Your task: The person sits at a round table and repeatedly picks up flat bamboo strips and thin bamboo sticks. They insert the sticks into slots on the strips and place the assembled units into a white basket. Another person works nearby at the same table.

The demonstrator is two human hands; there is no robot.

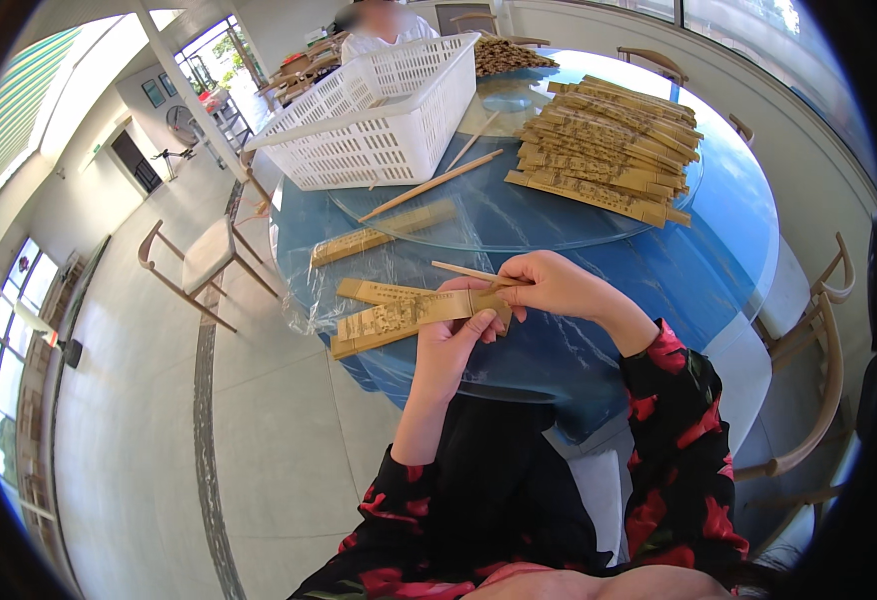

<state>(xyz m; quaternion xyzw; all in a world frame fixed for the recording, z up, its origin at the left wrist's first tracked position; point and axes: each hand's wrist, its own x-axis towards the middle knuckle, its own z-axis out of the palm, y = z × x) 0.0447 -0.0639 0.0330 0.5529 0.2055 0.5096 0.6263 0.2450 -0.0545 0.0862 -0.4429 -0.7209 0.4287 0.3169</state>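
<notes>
My left hand [443, 352] is closed around the near end of a flat tan printed paper sleeve [399, 316]. My right hand [549, 287] pinches a thin wooden stick, likely a chopstick [464, 270], right beside the sleeve's end; its fingers touch that end too. Whether the stick's tip enters the sleeve is hidden by my fingers. Beneath and beyond the held sleeve lie more tan sleeves [374, 291] on the table edge. A clear plastic bag [449, 232] with tan paper sleeves in it lies just beyond them.
A large pile of tan sleeves [609, 150] rests on the round glass turntable at the far right. Two loose wooden sticks [431, 186] lie by a white slotted basket [369, 140]. Behind sits another brown pile [509, 57] and a person in white [394, 28]. Wooden chairs [209, 255] surround the blue-covered table.
</notes>
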